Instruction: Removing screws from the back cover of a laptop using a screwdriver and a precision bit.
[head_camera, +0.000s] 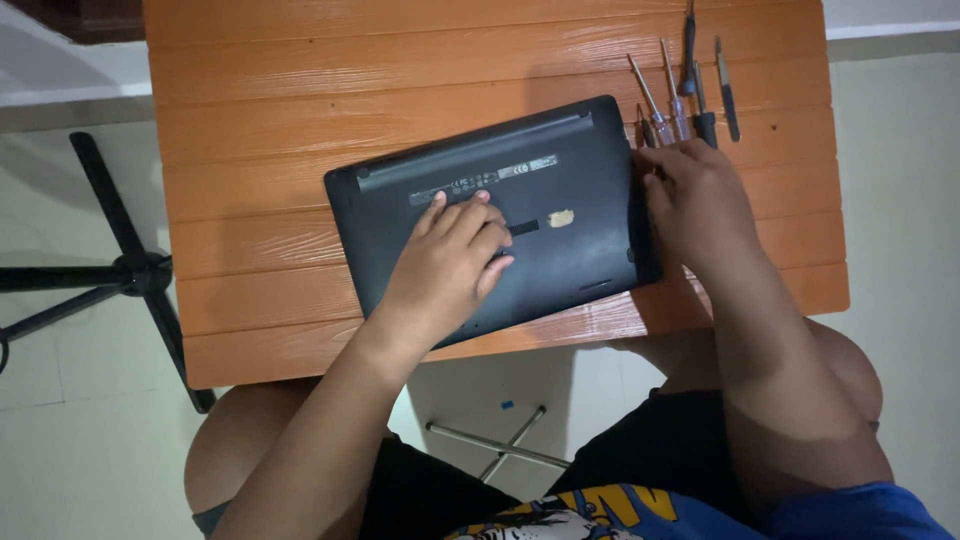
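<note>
The left hand (452, 262) lay flat, fingers spread, pressing on the underside of the black, rectangular plastic laptop (560, 195), which sat upside down and slightly askew on the orange wooden plank counter (250, 150). Its fingertips reached the long label strip near the hinge edge. That broad, flat press looked like the right way to steady the case, since a slick shell could skate on painted boards.

The right hand (695, 195) was curled at the laptop's right edge, fingers bunched together; whether it pinched a tool or a screw could not be told, as its knuckles hid the fingertips. Working there well would probably call for keeping the wrist low and any tool upright, so nothing slipped and scarred the plastic.

Just beyond that hand, a row of slim screwdrivers with clear and dark handles (680, 95) lay on the counter, touching or nearly touching the fingers. A small pale patch (561, 217) showed mid-panel. Below the counter's edge, bare knees and a black metal chair base (130, 270) were visible.
</note>
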